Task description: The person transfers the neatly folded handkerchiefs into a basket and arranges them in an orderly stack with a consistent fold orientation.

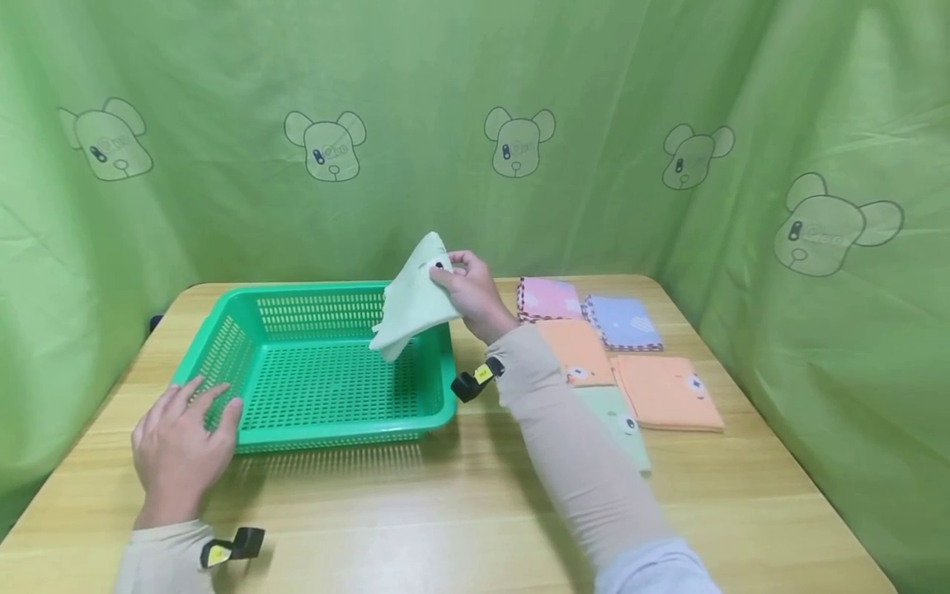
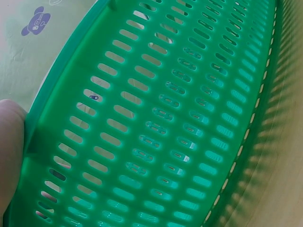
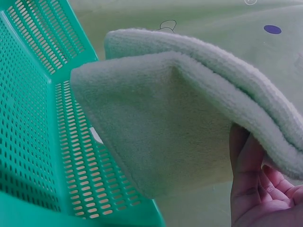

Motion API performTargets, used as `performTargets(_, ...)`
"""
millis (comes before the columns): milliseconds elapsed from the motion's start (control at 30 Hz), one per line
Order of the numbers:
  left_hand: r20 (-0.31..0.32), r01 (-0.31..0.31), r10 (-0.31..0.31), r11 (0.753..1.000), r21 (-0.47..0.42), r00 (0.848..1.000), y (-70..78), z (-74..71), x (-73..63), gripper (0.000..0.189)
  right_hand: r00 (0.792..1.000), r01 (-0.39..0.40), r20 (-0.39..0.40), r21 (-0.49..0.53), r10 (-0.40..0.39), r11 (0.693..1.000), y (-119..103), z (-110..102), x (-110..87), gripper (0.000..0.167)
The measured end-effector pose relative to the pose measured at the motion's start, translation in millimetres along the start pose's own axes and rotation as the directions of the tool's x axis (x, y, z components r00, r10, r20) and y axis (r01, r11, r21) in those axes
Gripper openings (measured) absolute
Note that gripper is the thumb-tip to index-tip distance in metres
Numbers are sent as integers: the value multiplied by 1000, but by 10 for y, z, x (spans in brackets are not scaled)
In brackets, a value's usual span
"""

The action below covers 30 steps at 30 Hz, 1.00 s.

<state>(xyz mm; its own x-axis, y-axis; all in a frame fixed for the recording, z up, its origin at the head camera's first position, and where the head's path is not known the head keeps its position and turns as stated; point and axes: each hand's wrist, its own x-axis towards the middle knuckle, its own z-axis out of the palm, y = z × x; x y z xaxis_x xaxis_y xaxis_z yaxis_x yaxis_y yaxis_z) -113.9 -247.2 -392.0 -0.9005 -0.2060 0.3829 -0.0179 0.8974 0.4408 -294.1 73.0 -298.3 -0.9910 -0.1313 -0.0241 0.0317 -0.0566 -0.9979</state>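
Note:
My right hand [image 1: 478, 297] pinches a folded pale green towel [image 1: 416, 301] between thumb and fingers, above the right end of a green plastic basket [image 1: 334, 431]. The towel hangs down to the left, and a small eye print shows near the thumb. In the right wrist view the towel's thick folded edge [image 3: 227, 75] runs over the fingers [image 3: 246, 179], and the basket's slotted wall [image 3: 85, 161] stands to the left. My left hand [image 1: 181, 441] rests at the basket's front left corner with fingers relaxed, touching the rim; part of it [image 2: 10, 146] shows in the left wrist view.
Right of the basket lie several folded towels: pink [image 1: 551, 299], blue [image 1: 623, 322], two orange ones [image 1: 575, 351] [image 1: 664, 392], and a pale green one [image 1: 619, 425] partly under my right sleeve. Green curtains [image 1: 416, 82] surround the wooden table [image 1: 416, 528].

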Motion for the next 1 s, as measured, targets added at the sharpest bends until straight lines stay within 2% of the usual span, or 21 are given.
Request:
performTargets(433, 20, 8, -8, 1000, 1, 1000, -3, -15, 3, 47, 999, -43, 0, 18, 43, 999, 109, 142, 22, 31)
performTargets(733, 26, 11, -11, 1000, -4, 1000, -5, -5, 1, 49, 997, -79, -24, -29, 78, 996, 176, 223, 50, 34)
performTargets(1000, 26, 13, -13, 1000, -1, 1000, -4, -8, 1, 48, 996, -93, -16, -16, 92, 996, 237, 317, 86, 32)
